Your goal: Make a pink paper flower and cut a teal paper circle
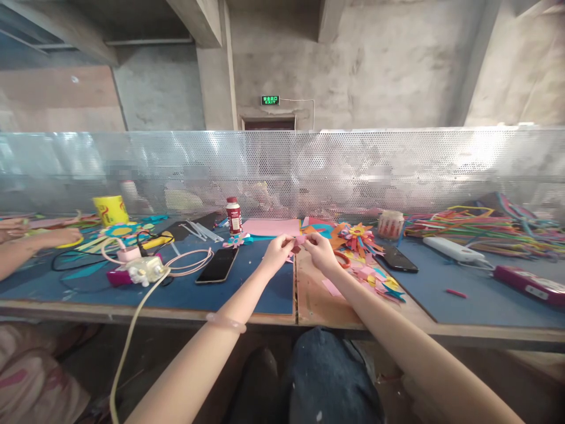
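Both of my hands meet over the middle of the workbench, pinching one small pink paper piece [300, 239] between them. My left hand [277, 252] grips its left end and my right hand [319, 249] grips its right end. A pale bangle [226, 322] sits on my left forearm. Just right of my right hand lie colourful paper flowers [356, 234] and cut paper scraps [380, 281]. A black phone [218, 265] lies left of my left hand.
A pink paper sheet [272, 227], a small bottle [233, 216], a yellow cup [110, 209], a white charger with cables [145, 270], a second phone [397, 259], a striped cup [391, 224] and coloured strips [481, 227] are on the bench. Another person's hand [62, 237] works at the far left. A perforated metal screen [309, 171] runs along the back.
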Motion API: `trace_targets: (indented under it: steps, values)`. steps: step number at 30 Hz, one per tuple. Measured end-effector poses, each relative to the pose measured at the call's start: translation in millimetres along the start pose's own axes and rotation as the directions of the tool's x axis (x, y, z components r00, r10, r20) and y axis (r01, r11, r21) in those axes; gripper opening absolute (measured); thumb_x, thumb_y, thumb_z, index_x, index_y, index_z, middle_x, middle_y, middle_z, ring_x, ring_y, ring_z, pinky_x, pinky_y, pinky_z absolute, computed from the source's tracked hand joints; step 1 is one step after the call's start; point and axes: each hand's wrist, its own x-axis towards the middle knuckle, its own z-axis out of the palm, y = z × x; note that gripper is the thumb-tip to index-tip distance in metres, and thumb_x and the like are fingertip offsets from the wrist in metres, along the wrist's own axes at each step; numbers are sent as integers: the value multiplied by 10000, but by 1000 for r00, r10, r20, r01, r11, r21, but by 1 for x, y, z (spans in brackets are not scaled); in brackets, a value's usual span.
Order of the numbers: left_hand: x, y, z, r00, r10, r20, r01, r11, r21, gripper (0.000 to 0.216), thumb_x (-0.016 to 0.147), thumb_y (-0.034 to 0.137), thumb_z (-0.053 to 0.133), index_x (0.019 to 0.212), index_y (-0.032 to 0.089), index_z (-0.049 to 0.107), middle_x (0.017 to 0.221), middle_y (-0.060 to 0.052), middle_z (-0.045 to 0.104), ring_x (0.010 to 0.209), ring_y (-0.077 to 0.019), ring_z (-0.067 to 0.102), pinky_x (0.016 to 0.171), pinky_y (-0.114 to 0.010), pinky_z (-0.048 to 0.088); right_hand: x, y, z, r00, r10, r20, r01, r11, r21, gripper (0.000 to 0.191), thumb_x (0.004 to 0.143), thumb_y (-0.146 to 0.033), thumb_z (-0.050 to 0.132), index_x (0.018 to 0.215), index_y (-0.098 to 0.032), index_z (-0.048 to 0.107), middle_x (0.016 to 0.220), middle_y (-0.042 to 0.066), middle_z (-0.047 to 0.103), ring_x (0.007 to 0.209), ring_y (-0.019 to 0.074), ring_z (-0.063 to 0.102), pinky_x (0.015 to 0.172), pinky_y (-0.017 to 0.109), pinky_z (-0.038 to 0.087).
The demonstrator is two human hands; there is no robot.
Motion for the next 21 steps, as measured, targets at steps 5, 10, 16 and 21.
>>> trace_targets:
  steps: [5, 10, 16, 21]
  values:
    - [-1, -3, -2, 998, -63, 31, 65, 996, -61, 219, 746, 335, 600, 846, 142, 628, 763, -70, 706, 690, -170, 657, 548, -222, 465, 3, 7, 1, 1000, -21, -17, 21, 1000, -12, 204, 679, -350, 532, 702, -161, 605, 656, 5, 542, 630, 146, 471, 594, 259, 375]
    - [0, -5, -2, 994, -100, 44, 104, 988, -115, 218, 736, 296, 616, 878, 136, 653, 798, -78, 715, 740, -179, 669, 612, -246, 501, 3, 10, 2, 999, -33, -22, 32, 999, -33, 231, 700, -365, 519, 709, -157, 618, 609, -7, 521, 578, 138, 460, 565, 257, 375]
    - [2, -4, -1, 991, -125, 48, 131, 975, -179, 194, 715, 263, 625, 858, 139, 669, 774, -71, 718, 746, -184, 672, 636, -257, 505, 4, 8, 0, 972, -153, -179, 126, 980, -151, 187, 660, -283, 577, 811, -173, 561, 749, 2, 439, 699, 165, 424, 678, 305, 373]
    - [3, -5, -1, 991, -130, 35, 134, 961, -241, 180, 700, 252, 621, 835, 140, 662, 767, -62, 713, 747, -183, 676, 680, -271, 505, -2, -1, 0, 957, -274, -93, 252, 948, -194, 50, 704, -202, 521, 726, -192, 564, 788, 10, 422, 719, 158, 443, 688, 288, 390]
